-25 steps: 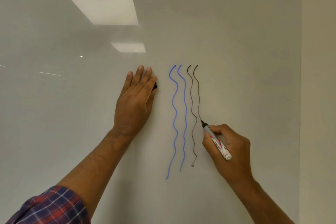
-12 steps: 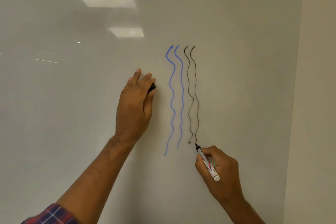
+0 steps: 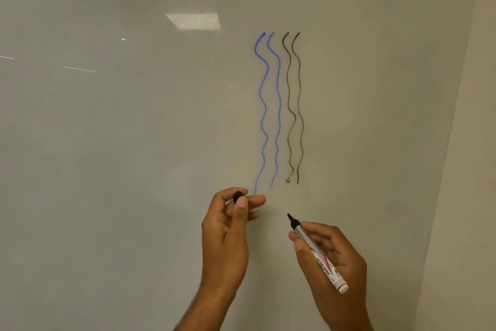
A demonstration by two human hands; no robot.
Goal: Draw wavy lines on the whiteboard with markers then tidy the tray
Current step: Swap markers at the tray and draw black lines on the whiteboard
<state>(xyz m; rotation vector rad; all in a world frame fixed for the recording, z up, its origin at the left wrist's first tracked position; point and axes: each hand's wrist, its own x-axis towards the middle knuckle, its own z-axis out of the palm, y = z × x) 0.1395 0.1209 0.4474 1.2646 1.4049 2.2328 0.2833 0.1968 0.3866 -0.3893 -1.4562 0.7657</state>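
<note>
The small black plastic cap (image 3: 237, 196) is mostly hidden in the left hand (image 3: 225, 236). Writing on the silver marker pen (image 3: 319, 255) is blurry.

Print on the marker (image 3: 319, 255) is too blurred to read.

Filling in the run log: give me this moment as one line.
left hand: pinches black cap | right hand: grips uncapped black marker, tip below lines | whiteboard: two blue wavy lines, two black wavy lines
</note>
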